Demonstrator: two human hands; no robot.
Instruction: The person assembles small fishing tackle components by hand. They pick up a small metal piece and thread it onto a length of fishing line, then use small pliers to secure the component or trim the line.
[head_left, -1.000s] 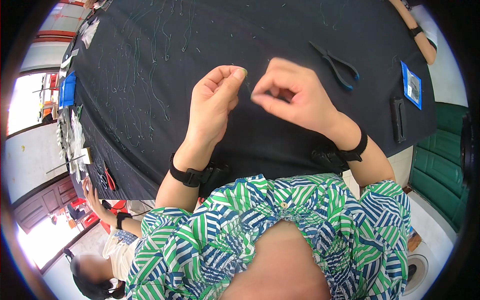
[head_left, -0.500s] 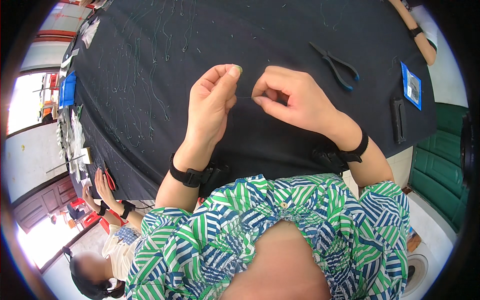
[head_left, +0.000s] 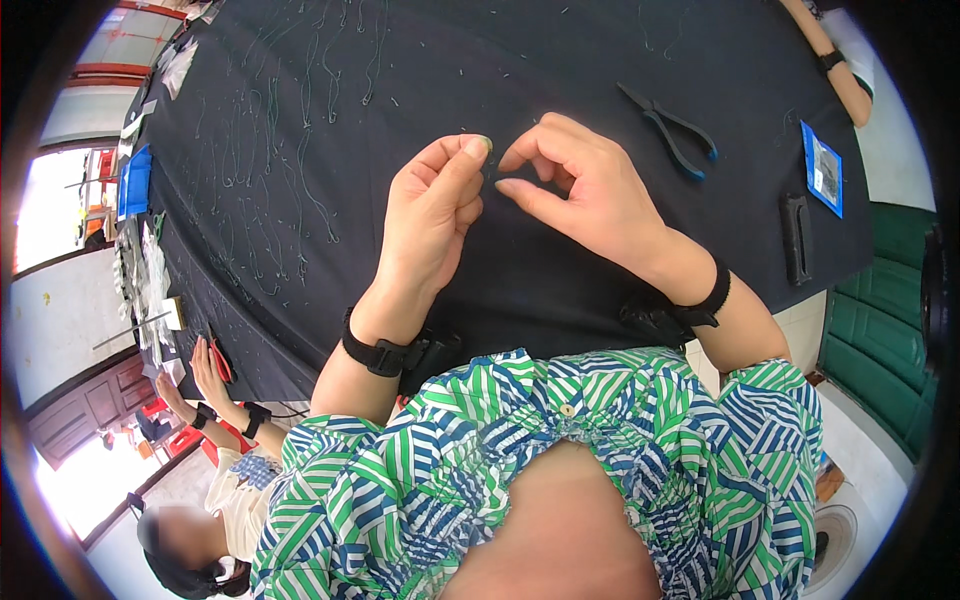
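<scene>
And there it is, your right hand lets its pinch go: thumb and forefinger, together half a second ago, now stand apart, and they come up closer to your left hand. Over there, left of the pliers, your left fingers stay pressed together, thumb against forefinger, seemingly on a fine strand. It was stretched thinly between both hands a moment back; now it's too faint to trace, so it looks to sit at those left fingertips, left of the pliers and a little below them. What does that mean for you? The left side appears to carry the hold alone, with your right fingers free just below and left of the pliers

Around you on the dark cloth-covered worktop, nothing near the pliers shifts: the blue packet lies to their right, the black case below and right of them, and the looped green strands spread well to their left
</scene>
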